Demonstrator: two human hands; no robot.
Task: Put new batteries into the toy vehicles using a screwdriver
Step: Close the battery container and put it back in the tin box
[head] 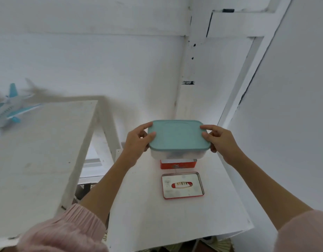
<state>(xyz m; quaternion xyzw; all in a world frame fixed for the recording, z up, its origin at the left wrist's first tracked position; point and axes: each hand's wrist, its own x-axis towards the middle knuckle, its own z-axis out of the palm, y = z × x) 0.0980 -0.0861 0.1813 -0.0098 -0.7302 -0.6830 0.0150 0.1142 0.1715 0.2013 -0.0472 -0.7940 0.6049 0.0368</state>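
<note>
A clear plastic box with a teal lid (pixel 178 135) hangs above a low white surface (pixel 142 206), held between both hands. My left hand (pixel 137 144) grips its left end, thumb on the lid. My right hand (pixel 219 140) grips the right end the same way. What lies inside the box is blurred. A white and blue toy airplane (pixel 7 108) rests at the far left on a white table (pixel 39 151). No screwdriver or batteries show.
Under the box stands a red tin (pixel 177 164), partly hidden. Its lid (pixel 182 185) lies upside down nearer me on the low surface. White walls close in behind and on the right. A gap separates the table from the low surface.
</note>
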